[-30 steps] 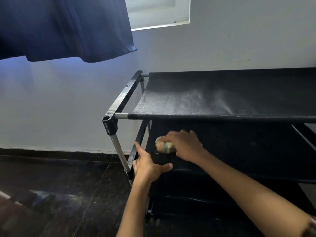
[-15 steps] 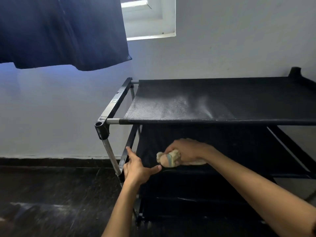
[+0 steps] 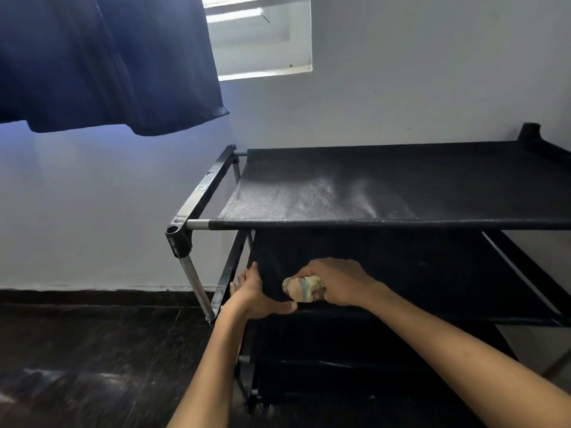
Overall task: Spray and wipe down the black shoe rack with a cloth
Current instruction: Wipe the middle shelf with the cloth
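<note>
right hand: fingers clamped on balled cloth, second shelf of black shoe rack | left hand: fingers apart, straight, at shelf's left edge | top shelf overhangs both | dark garment upper left | window behind

top shelf overhead, side bar left

Black shoe rack stands on dark floor against wall; pale dusty patch on top fabric shelf, toward rack's left.
</note>
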